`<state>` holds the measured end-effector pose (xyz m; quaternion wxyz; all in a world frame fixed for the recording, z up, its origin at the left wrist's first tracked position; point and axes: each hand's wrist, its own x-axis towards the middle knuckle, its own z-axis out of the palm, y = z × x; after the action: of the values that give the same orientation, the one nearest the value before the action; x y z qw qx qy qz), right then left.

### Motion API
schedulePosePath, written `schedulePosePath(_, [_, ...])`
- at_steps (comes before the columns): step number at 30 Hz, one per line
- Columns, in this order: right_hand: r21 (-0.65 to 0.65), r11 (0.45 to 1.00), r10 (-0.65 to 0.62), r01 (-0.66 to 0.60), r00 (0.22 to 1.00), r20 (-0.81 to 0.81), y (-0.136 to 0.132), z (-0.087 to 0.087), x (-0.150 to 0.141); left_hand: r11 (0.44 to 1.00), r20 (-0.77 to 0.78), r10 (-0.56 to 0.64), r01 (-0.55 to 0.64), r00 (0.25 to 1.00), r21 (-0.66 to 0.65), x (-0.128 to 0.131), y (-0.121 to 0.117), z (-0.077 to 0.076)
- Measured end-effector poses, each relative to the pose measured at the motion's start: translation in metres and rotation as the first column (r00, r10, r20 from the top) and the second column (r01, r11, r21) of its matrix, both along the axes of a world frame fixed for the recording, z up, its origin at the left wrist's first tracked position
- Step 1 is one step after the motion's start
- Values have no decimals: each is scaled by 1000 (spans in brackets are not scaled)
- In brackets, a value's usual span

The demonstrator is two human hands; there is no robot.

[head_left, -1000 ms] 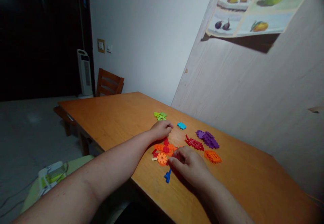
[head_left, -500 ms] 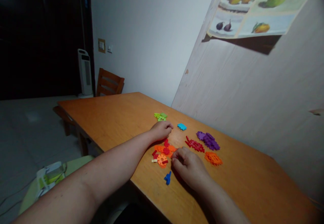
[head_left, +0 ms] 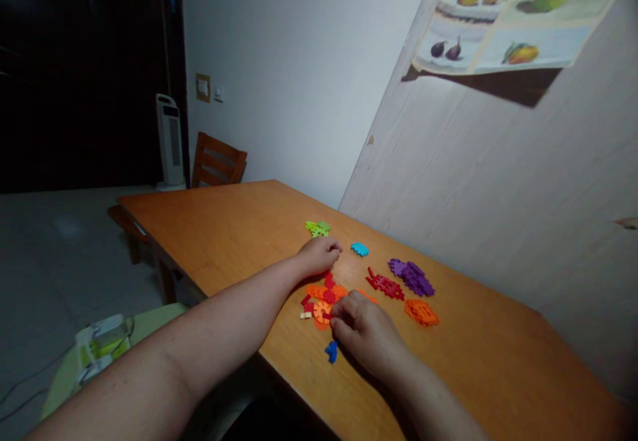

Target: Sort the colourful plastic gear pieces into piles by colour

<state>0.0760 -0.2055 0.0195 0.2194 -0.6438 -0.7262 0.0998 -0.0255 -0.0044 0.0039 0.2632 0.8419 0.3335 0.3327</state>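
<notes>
My left hand (head_left: pixel 319 255) rests curled on the wooden table (head_left: pixel 224 228), just beyond a cluster of orange and red plastic pieces (head_left: pixel 323 293). Nothing shows in its fingers. My right hand (head_left: pixel 366 331) lies knuckles up at the near side of that cluster, fingertips pinched at an orange round piece (head_left: pixel 320 311). A small blue piece (head_left: pixel 331 351) lies by my right hand near the table edge. Sorted groups lie around: green pieces (head_left: pixel 318 228), a light blue piece (head_left: pixel 359 249), red pieces (head_left: pixel 385 285), purple pieces (head_left: pixel 411 276) and orange pieces (head_left: pixel 421 312).
A pale wall (head_left: pixel 498 195) with a fruit poster (head_left: pixel 503 22) runs along the table's right side. A wooden chair (head_left: pixel 216 162) and a white tower heater (head_left: pixel 169 139) stand beyond the far end. A green seat with a white device (head_left: pixel 100 345) lies lower left.
My right hand shifted slightly back and forth at the cluster and now pinches at the orange round piece. My left hand stayed still.
</notes>
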Motion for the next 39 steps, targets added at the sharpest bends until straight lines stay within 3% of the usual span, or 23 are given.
schedulePosePath(5, [55,986,-161,160,987,6,5,0,19,1000,24,-2,2,1000,-2,-2,3,-2])
schedulePosePath(9, [113,905,-412,409,911,1,10,-5,53,1000,23,13,-13,1000,5,-3,5,-1])
schedulePosePath(12, [172,857,-485,486,873,-52,10,-9,67,1000,29,28,-28,999,3,-4,6,1])
schedulePosePath(14, [225,877,-416,424,905,-84,9,-10,63,999,48,46,-46,998,1,-4,8,2])
schedulePosePath(17, [291,932,-210,218,976,-59,7,-7,39,996,92,90,-89,992,-15,-5,13,2])
schedulePosePath(22, [218,972,75,-89,994,74,3,7,-9,983,166,179,-171,970,-62,-5,27,-6])
schedulePosePath(31, [91,982,135,-164,956,259,18,14,-35,959,286,278,-248,917,-137,-2,46,-19])
schedulePosePath(39, [95,987,114,-132,978,176,30,8,-39,970,239,237,-216,942,-114,0,42,-21])
